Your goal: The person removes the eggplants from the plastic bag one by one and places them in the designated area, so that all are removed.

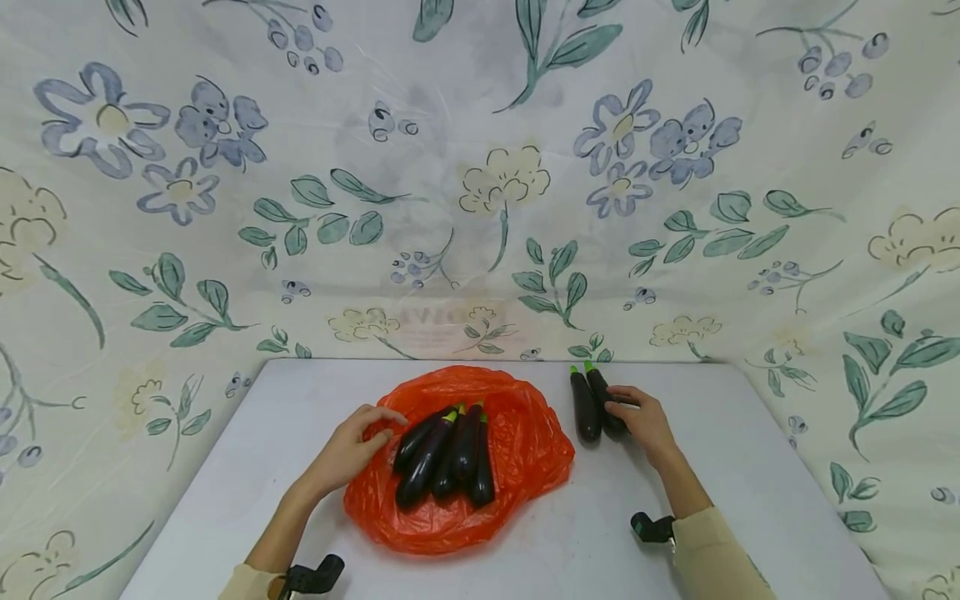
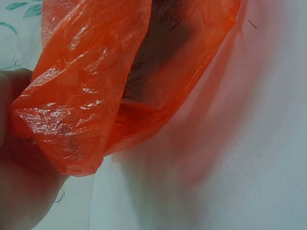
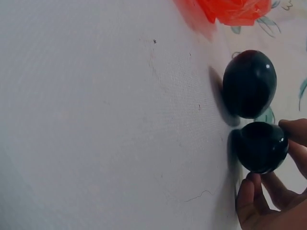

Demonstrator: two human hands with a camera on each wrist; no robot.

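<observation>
A red plastic bag (image 1: 528, 454) lies spread on the table, with several dark eggplants (image 1: 426, 468) side by side on it. At the bag's left edge my left hand (image 1: 351, 446) holds the plastic between thumb and fingers. In the left wrist view, a fold of the red plastic bag (image 2: 81, 105) covers part of that hand. To the bag's right, two eggplants with green stem ends lie next to each other. My right hand (image 1: 645, 423) grips the right-hand eggplant (image 3: 261, 147) from its side, while the other eggplant (image 1: 586, 408) lies just left of it.
The white table (image 1: 600, 533) runs back to a floral-patterned cloth (image 1: 450, 242) that hangs behind and along both sides. A black wrist camera (image 1: 315, 575) sits on the left wrist and another black wrist camera (image 1: 651, 527) on the right.
</observation>
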